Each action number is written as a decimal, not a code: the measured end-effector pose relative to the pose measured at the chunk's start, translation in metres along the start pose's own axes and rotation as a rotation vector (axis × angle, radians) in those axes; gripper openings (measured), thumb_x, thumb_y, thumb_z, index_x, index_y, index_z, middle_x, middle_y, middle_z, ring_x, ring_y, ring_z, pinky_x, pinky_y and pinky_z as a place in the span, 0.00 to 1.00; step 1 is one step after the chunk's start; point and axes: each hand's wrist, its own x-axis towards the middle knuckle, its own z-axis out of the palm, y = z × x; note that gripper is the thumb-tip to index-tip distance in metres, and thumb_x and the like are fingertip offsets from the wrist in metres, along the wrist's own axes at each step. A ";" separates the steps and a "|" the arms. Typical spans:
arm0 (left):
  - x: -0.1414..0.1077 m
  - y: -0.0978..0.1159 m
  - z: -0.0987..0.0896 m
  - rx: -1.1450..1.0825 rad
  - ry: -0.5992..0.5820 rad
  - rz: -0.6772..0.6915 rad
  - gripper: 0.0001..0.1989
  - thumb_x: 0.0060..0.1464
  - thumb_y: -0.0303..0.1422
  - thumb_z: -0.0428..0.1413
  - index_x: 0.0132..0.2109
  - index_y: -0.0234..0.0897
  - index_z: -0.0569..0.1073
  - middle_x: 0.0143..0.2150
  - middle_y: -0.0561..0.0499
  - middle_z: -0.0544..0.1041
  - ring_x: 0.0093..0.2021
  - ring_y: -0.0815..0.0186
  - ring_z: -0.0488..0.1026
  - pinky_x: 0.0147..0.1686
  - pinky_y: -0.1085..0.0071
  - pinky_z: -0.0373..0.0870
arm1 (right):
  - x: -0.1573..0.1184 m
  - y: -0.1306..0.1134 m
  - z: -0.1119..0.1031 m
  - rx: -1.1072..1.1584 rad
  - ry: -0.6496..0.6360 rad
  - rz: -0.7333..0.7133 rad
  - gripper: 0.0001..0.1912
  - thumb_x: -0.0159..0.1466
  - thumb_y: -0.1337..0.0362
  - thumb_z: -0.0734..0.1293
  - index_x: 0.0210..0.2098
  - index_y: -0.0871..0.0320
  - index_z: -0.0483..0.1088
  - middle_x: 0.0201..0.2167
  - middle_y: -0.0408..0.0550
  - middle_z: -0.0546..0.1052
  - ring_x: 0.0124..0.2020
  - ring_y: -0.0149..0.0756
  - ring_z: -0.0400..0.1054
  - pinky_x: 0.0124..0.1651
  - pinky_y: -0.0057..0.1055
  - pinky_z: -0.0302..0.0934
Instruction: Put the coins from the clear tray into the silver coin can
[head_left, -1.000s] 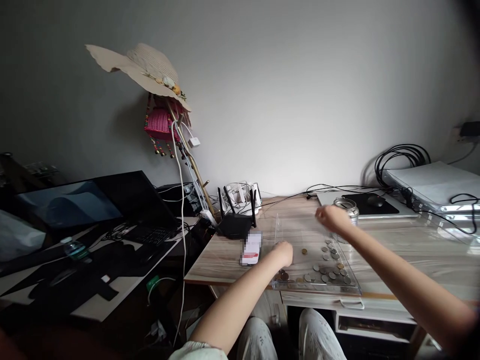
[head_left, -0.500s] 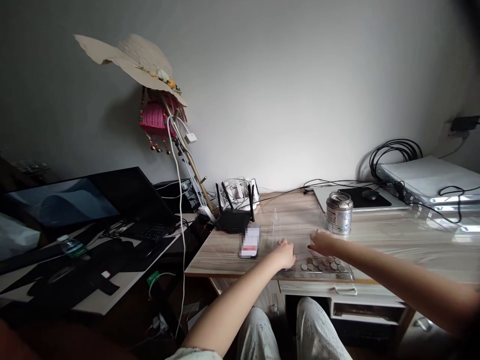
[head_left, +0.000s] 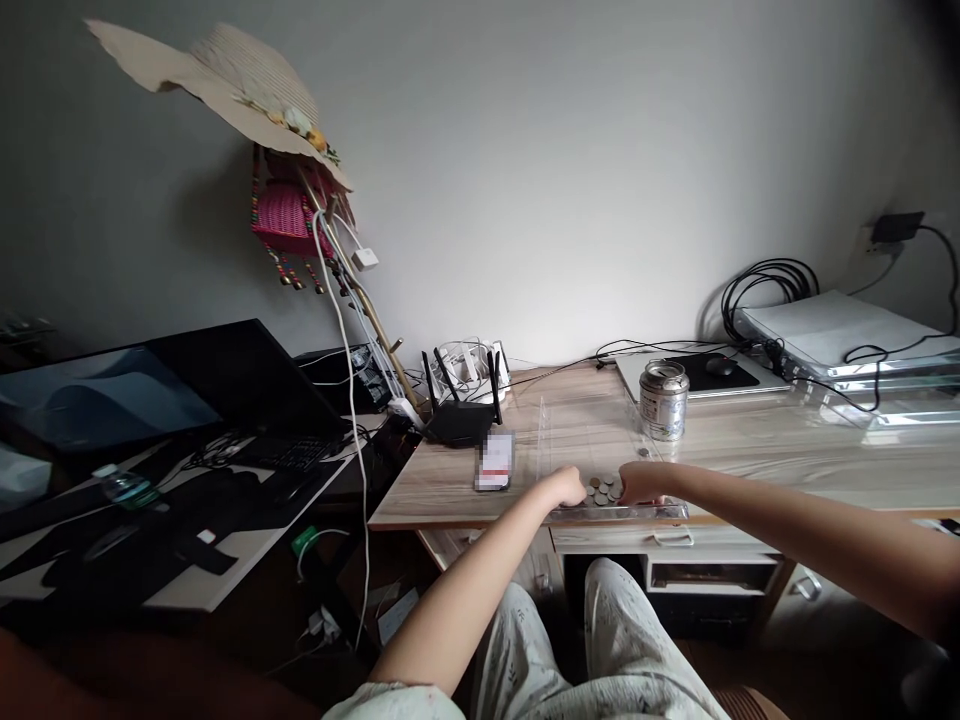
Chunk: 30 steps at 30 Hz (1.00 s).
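Several coins (head_left: pixel 602 491) lie bunched near the front edge of a clear plastic tray (head_left: pixel 541 440) on the wooden desk. My left hand (head_left: pixel 568 487) rests just left of the coins, its fingers curled; whether it holds a coin is hidden. On the coins' right side, my right hand (head_left: pixel 639 484) is also curled down against the tray, and its fingertips are too small to make out. A single coin lies apart, behind my right hand. The metal can (head_left: pixel 664 400) with a slotted lid stands upright behind the tray's right side.
A phone (head_left: pixel 494 463) and a black router (head_left: pixel 459 420) sit left of the tray. Behind the can are a silver laptop (head_left: pixel 630 378) and a mouse (head_left: pixel 721 366). Clear organisers (head_left: pixel 877 375) and coiled cables (head_left: pixel 772 290) stand at the right. A hat hangs at the left.
My right hand has come down and forward from behind the coins to their right side. The coins now sit closer together, between both hands. The camera view has shifted slightly.
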 end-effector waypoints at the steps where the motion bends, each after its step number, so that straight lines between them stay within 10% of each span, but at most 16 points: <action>1: 0.000 -0.001 0.002 -0.014 0.003 -0.004 0.10 0.39 0.28 0.55 0.33 0.32 0.74 0.29 0.46 0.75 0.30 0.64 0.71 0.28 0.73 0.65 | -0.001 0.000 0.000 0.015 0.004 -0.004 0.14 0.48 0.61 0.65 0.30 0.66 0.72 0.20 0.50 0.71 0.20 0.35 0.66 0.23 0.31 0.61; 14: 0.010 0.010 0.024 -0.213 0.003 -0.041 0.13 0.40 0.23 0.53 0.37 0.31 0.74 0.32 0.47 0.75 0.26 0.67 0.71 0.23 0.74 0.69 | 0.007 0.004 0.008 0.125 0.132 -0.067 0.25 0.42 0.67 0.65 0.42 0.60 0.70 0.29 0.47 0.75 0.24 0.30 0.66 0.24 0.23 0.56; 21: 0.011 0.014 0.026 -0.234 0.009 -0.012 0.12 0.41 0.22 0.53 0.35 0.32 0.75 0.30 0.49 0.76 0.29 0.67 0.72 0.28 0.75 0.69 | 0.011 0.002 0.009 0.122 0.137 -0.143 0.16 0.42 0.65 0.65 0.32 0.60 0.74 0.30 0.47 0.75 0.30 0.33 0.67 0.29 0.24 0.57; 30: 0.013 0.002 0.023 -0.137 0.083 0.023 0.15 0.40 0.23 0.54 0.39 0.34 0.74 0.37 0.45 0.76 0.34 0.64 0.73 0.32 0.73 0.69 | 0.016 0.010 0.004 0.247 -0.032 -0.201 0.18 0.42 0.67 0.65 0.35 0.62 0.72 0.25 0.45 0.74 0.22 0.29 0.65 0.25 0.24 0.59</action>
